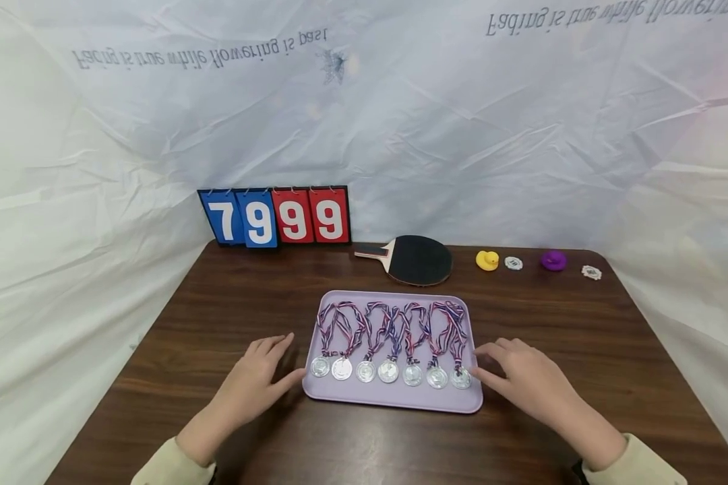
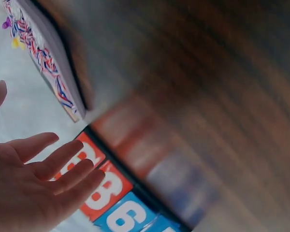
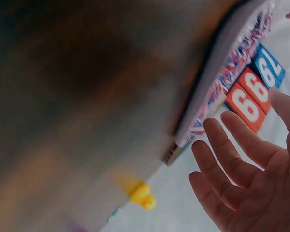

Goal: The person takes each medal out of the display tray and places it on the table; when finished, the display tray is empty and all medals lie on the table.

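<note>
A lilac tray [image 1: 394, 399] lies on the brown table, bearing several silver medals [image 1: 388, 371] in a row with striped red, white and blue ribbons [image 1: 412, 327] stretched behind them. Just off the tray's left side is my left hand [image 1: 251, 380], fingers spread and thumb tip close to the rim. On the opposite side my right hand [image 1: 524, 377] is likewise spread, its thumb tip right at the tray's right edge. Both wrist views show bare palms: the left palm [image 2: 29, 183] and the right palm [image 3: 261, 188] grip nothing.
Behind the tray lies a black table tennis bat [image 1: 421, 260]. A flip scoreboard [image 1: 294, 215] with blue and red number cards stands at the back left. Along the back right are a yellow duck [image 1: 487, 261], a purple duck [image 1: 554, 261] and pale chips [image 1: 591, 272]. White sheeting [image 1: 400, 135] surrounds the table.
</note>
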Motion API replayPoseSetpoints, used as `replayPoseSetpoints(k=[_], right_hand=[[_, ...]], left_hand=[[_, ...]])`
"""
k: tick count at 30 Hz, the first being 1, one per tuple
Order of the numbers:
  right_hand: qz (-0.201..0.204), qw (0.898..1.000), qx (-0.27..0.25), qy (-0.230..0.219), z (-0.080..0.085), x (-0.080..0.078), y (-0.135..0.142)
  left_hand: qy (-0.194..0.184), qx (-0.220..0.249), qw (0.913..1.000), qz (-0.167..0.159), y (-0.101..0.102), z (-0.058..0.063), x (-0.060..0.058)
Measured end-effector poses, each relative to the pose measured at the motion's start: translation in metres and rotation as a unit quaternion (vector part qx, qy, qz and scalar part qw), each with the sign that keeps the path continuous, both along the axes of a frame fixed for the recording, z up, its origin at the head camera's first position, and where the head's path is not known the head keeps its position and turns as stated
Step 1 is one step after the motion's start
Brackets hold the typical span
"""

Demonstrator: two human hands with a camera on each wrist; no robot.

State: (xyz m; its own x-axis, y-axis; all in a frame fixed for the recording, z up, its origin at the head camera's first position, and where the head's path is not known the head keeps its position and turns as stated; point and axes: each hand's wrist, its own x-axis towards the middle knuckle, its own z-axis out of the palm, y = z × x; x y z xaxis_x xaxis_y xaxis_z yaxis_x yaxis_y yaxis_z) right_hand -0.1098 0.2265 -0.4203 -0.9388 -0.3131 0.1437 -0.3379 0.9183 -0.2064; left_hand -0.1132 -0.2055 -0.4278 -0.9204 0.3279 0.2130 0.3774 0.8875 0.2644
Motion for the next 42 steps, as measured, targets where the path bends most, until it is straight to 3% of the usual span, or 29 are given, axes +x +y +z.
replayPoseSetpoints(k=[10,19,26,34,42], right_hand=[[-0.007,0.996,-0.049,-0.080,-0.014,-0.001,-0.005],[-0.018,0.990,-0.071,-0.117,-0.016,-0.005,-0.008],[-0.025,0.986,-0.086,-0.141,-0.018,-0.010,-0.010],[-0.040,0.982,-0.075,-0.167,-0.019,-0.013,-0.014],[-0.044,0.984,-0.073,-0.159,-0.020,-0.014,-0.015]], left_hand=[[-0.076,0.100,0.9916,-0.031,0.003,-0.006,-0.014],[-0.177,0.163,0.9683,-0.069,0.000,-0.012,-0.023],[-0.199,0.180,0.9585,-0.095,0.000,-0.017,-0.025],[-0.206,0.175,0.9565,-0.110,0.001,-0.019,-0.024],[-0.221,0.176,0.9524,-0.115,0.003,-0.015,-0.022]])
